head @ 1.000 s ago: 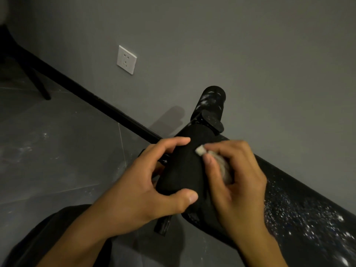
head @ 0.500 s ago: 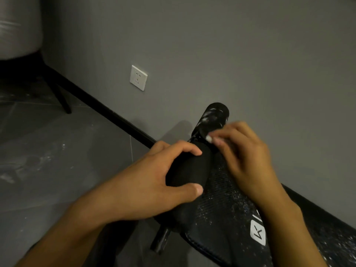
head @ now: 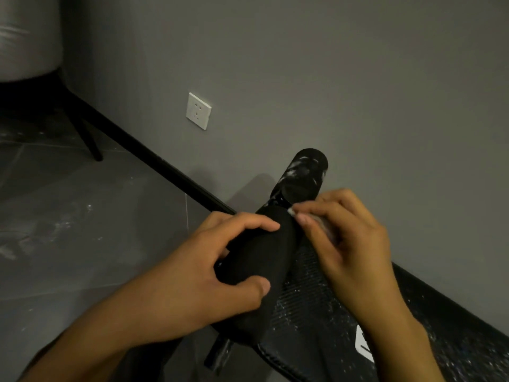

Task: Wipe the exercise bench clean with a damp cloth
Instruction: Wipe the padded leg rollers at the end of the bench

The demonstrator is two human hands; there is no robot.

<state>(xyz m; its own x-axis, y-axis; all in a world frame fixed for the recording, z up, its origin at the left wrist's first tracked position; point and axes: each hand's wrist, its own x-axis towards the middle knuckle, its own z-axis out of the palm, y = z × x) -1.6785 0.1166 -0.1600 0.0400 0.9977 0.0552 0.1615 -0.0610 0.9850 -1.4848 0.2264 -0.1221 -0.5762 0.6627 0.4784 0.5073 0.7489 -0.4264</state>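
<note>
The exercise bench [head: 316, 312] lies low at centre-right beside the wall, its black pad flecked with white specks. A black foam roller [head: 264, 252] sits at its near end, and a second, white-smeared roller [head: 305, 172] lies beyond. The left hand [head: 203, 274] curls round the near roller. The right hand [head: 355, 244], fingers bent, pinches a pale cloth [head: 323, 223] against that roller's far end.

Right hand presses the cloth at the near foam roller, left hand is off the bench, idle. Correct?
Not quite. In the head view the left hand grips the near foam roller; it is not idle. The right hand does hold the cloth there.
</note>
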